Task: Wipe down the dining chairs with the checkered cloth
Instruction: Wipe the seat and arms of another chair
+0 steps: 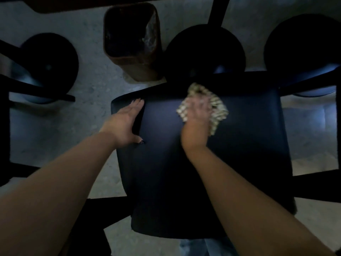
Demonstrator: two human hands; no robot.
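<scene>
dark chair seat (184, 172) filling the middle, brown bin (132, 43) on the floor beyond it, left hand (125, 124) flat with fingers straight on the seat's left edge, right hand (197, 115) pressing the bunched checkered cloth (217, 108) near the seat's far edge, blurry

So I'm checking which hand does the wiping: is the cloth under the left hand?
No, the cloth lies under the right hand on the chair seat, while the left hand rests on the seat's edge.

Brown bin (132, 45) w/ liner, on grey floor (88, 84).
</scene>
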